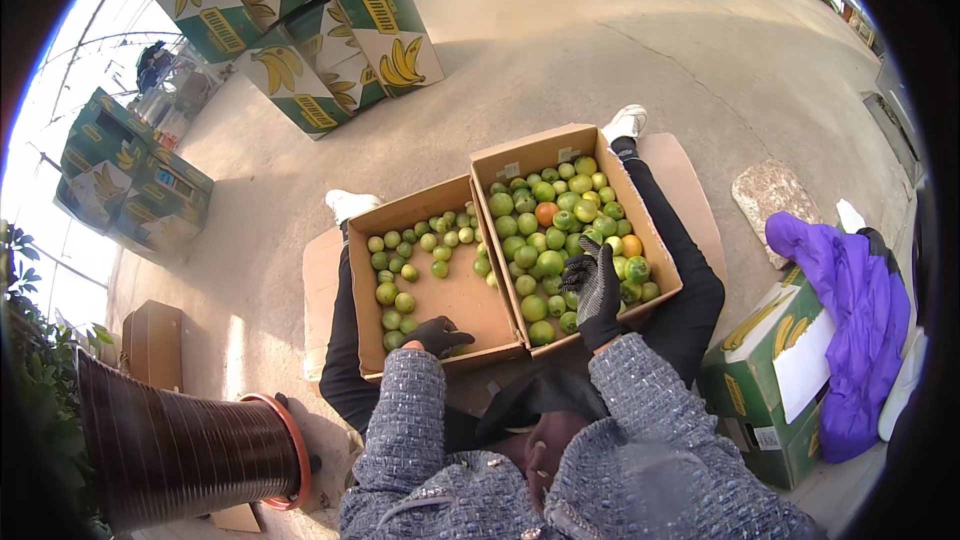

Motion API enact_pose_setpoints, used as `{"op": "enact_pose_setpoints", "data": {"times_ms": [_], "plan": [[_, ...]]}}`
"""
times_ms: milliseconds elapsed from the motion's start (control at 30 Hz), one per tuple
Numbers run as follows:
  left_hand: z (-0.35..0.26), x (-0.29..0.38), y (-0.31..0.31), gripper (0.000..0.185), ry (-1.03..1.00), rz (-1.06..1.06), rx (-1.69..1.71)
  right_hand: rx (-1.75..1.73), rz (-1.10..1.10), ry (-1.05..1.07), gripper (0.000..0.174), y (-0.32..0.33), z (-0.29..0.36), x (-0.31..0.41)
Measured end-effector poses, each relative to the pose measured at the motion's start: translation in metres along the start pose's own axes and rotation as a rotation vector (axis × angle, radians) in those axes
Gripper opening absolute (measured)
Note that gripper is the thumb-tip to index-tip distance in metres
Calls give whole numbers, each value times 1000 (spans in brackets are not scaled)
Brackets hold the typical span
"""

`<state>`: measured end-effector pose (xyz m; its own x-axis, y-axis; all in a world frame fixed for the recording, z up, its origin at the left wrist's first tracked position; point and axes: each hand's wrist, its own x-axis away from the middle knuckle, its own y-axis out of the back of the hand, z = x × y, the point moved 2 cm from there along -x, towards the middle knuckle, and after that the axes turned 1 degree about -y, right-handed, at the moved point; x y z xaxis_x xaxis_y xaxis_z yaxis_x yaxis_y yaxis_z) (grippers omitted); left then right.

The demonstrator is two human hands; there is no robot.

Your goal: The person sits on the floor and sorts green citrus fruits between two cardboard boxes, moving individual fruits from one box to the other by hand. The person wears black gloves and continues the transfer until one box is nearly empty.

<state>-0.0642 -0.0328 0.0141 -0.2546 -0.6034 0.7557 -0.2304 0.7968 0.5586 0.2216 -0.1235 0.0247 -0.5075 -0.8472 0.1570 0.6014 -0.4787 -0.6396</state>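
Two open cardboard boxes stand side by side between my legs. The right cardboard box [536,141] is well filled with green tomatoes [550,262], and an orange-red tomato [546,214] and an orange one [632,245] lie among them. In the left cardboard box [364,292], smaller green tomatoes [405,303] lie along the far and left sides. My left hand [437,336], in a dark glove, is low at the near side of the left box, over a partly hidden green tomato; its grip is unclear. My right hand [595,281], in a gripper-dotted glove, is over the right box with its fingers apart.
Banana cartons [390,37] are stacked ahead, with more cartons [135,172] at the left. A large brown plant pot [187,442] is at the lower left. At the right, a purple garment [862,330] lies over a banana carton [772,390], near a flat stone-like slab [776,202].
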Motion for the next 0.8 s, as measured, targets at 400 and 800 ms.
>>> {"op": "enact_pose_setpoints", "data": {"times_ms": [400, 800], "plan": [[-90, 67, -15, 45, -393, -283, 615, 933, 580, 273, 48, -52, 9, 41], [55, -3, 17, 64, 390, -508, -397, -439, -70, -330, 54, 29, -14, -24]]}}
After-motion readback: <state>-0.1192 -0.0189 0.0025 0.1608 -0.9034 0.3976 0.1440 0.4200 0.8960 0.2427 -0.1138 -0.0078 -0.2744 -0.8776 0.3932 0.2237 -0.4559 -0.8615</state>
